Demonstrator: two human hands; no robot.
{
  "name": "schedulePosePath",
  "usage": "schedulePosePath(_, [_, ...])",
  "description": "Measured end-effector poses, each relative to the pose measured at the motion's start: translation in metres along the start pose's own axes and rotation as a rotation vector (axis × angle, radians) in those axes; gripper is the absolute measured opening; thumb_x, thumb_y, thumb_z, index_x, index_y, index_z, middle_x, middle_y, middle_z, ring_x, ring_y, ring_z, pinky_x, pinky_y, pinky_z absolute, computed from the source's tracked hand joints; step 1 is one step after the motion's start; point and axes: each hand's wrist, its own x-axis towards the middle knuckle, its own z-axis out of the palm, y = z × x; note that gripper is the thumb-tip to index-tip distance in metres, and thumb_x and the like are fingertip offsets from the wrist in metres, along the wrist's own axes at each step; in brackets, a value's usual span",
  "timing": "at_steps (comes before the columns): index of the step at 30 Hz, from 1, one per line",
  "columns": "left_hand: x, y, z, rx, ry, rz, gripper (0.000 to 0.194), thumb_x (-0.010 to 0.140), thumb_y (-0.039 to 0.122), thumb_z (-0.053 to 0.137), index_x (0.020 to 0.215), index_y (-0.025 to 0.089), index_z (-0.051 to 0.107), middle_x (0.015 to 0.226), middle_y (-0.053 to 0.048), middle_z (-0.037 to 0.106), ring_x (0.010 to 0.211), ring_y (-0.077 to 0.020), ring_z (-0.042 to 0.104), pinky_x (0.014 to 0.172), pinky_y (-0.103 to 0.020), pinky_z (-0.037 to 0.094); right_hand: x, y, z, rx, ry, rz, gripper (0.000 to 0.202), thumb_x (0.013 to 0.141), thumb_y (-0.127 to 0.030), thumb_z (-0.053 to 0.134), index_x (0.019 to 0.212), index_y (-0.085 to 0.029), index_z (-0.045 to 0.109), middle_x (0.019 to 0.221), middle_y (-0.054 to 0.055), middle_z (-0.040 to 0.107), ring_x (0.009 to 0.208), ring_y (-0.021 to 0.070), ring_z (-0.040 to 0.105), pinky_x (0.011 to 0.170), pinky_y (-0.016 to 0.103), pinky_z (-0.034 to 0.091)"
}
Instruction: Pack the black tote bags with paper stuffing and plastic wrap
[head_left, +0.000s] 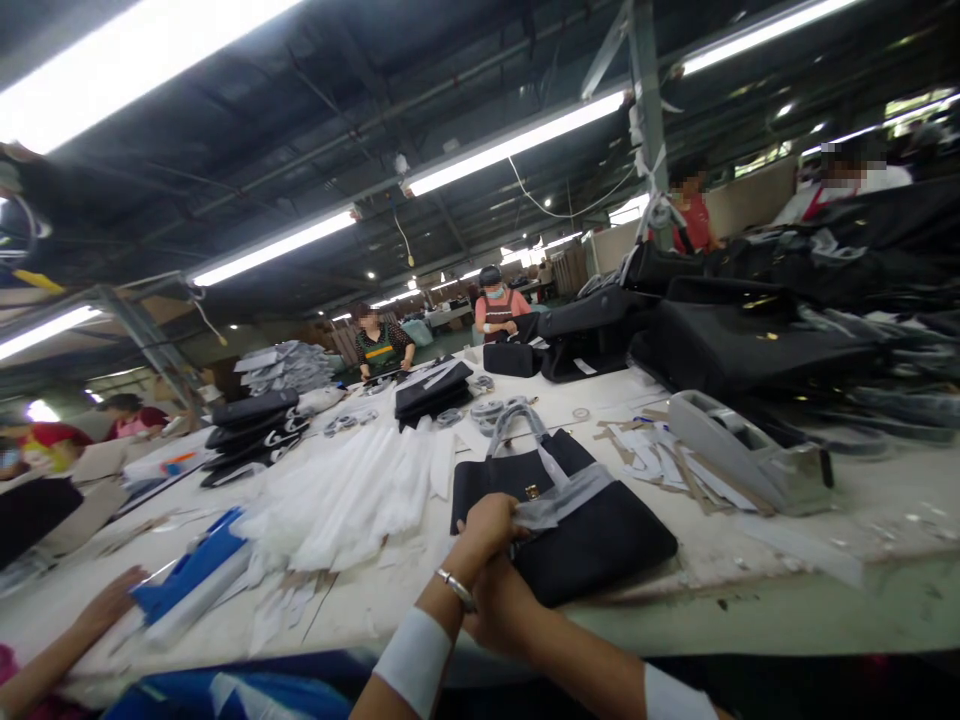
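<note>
Your left hand [487, 525] grips the black handbag's [592, 535] near edge, fingers closed on it; your right hand [499, 600] lies beneath at 6 o'clock, its fingers hidden. The handbag sits mid-desk [787, 560].

No legible text, label, brand or number anywhere in view, gold clasp on black handbag [577, 520] too small to read, paper slips on desk [750, 560] blurred, unreadable
</note>
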Motion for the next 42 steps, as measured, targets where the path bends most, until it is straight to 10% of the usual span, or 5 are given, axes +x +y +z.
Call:
schedulePosePath(5, [0.007, -0.008, -0.006, -0.013, -0.025, 0.019, 0.027, 0.064, 0.029, 0.082, 0.089, 0.019, 0.077, 0.085, -0.006, 0.075, 0.084, -0.0236, 0.068, 0.074, -0.027, 0.047, -0.045, 0.001, -0.041, 0.158, 0.014, -0.319, 0.027, 0.090, -0.027, 0.057, 0.114, -0.022, 0.068, 0.117, 0.005, 0.070, 0.113, 0.0212, 0.062, 0.111, 0.038, 0.039])
schedulePosePath(12, [0.009, -0.013, -0.004, -0.062, -0.038, 0.044, 0.025, 0.064, 0.029, 0.081, 0.086, 0.017, 0.078, 0.074, -0.003, 0.072, 0.073, -0.0197, 0.066, 0.062, -0.024, 0.040, -0.045, 0.099, -0.110, -0.344, 0.316, -0.003, 0.035, 0.094, -0.017, 0.048, 0.123, -0.012, 0.065, 0.127, 0.017, 0.064, 0.120, 0.0292, 0.059, 0.106, 0.050, 0.045])
schedulePosePath(22, [-0.012, -0.011, -0.010, -0.060, 0.132, 0.053, 0.015, 0.068, 0.024, 0.075, 0.082, 0.017, 0.076, 0.083, -0.008, 0.075, 0.083, -0.0249, 0.068, 0.070, -0.028, 0.044, -0.045, 0.106, -0.086, -0.483, 0.037, -0.047, 0.043, 0.094, -0.028, 0.056, 0.132, -0.009, 0.059, 0.143, 0.017, 0.051, 0.134, 0.0307, 0.045, 0.113, 0.048, 0.039])
schedulePosePath(36, [-0.105, -0.037, -0.088, -0.368, 0.428, 0.096, 0.033, 0.090, 0.042, 0.055, 0.112, 0.019, 0.065, 0.113, -0.008, 0.071, 0.099, -0.0233, 0.067, 0.085, -0.032, 0.051, -0.032, 0.082, -0.077, -0.423, -0.176, -0.129, 0.063, 0.096, -0.051, 0.050, 0.149, -0.020, 0.039, 0.155, 0.012, 0.035, 0.146, 0.0340, 0.023, 0.117, 0.057, 0.022])
schedulePosePath(42, [-0.142, -0.059, -0.098, -0.126, 0.481, -0.193, 0.036, 0.094, 0.040, 0.047, 0.099, 0.015, 0.073, 0.092, -0.012, 0.076, 0.091, -0.0279, 0.072, 0.083, -0.034, 0.051, -0.027, 0.077, -0.065, -0.387, -0.193, -0.170, 0.064, 0.096, -0.056, 0.045, 0.149, -0.021, 0.039, 0.157, 0.011, 0.032, 0.146, 0.0327, 0.022, 0.117, 0.057, 0.021])
